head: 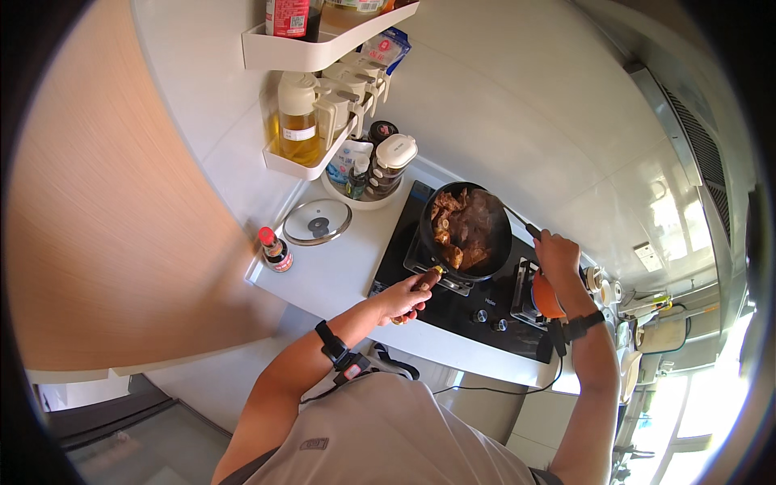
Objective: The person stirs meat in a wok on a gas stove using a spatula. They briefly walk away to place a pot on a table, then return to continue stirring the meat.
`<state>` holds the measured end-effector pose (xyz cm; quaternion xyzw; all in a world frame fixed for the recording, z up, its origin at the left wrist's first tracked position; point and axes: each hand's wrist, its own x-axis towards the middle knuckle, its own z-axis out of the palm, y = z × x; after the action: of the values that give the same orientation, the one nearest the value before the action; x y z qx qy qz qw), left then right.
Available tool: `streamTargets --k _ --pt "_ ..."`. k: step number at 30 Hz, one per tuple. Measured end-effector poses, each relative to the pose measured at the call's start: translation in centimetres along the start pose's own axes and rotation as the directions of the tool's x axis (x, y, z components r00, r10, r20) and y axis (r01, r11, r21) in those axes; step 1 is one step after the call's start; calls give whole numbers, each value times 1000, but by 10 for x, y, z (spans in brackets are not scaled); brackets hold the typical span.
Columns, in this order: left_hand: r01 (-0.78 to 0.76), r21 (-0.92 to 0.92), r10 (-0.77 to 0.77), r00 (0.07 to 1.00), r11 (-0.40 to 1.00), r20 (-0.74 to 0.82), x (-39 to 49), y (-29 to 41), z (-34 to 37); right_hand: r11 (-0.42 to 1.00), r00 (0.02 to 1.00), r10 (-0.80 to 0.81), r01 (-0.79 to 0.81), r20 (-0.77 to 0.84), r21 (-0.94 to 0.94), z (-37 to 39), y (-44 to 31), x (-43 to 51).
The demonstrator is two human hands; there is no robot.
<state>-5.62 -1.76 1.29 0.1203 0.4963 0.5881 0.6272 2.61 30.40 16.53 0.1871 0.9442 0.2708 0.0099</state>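
Observation:
My left hand [405, 301] is closed around the brown handle [428, 279] of a dark wok [509, 242]. The wok sits over the left burner of a black Haier gas hob [461, 314]. Browned chunks of meat [451, 224] lie in it, partly veiled by steam. In my right hand [558, 254] is the dark handle of a spatula [516, 216], which reaches over the wok's far right rim. Its blade is hidden among the meat and steam. Below my right forearm, an orange pot [545, 297] stands on the right burner, partly covered by the arm.
Left of the hob, a glass lid [317, 222] and a red-capped sauce bottle [276, 250] stand on the white counter [327, 273]. A round tray [364, 203] holds jars and bottles. Wall shelves [291, 165] carry an oil bottle [299, 121] and seasoning containers. A black cable [503, 393] hangs from my right wrist strap.

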Motion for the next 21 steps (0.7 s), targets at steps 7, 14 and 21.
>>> streamTargets --k 7,14,21 --pt "0 30 0 1000 1000 -15 -2 3 1 988 967 -83 49 242 144 13 2 -1" --pt "-5 103 10 999 995 -45 -1 5 4 995 964 -72 53 254 83 -15 49 2" --pt "-21 144 29 998 989 -54 2 2 2 818 474 -55 -483 879 312 -4 74 19"
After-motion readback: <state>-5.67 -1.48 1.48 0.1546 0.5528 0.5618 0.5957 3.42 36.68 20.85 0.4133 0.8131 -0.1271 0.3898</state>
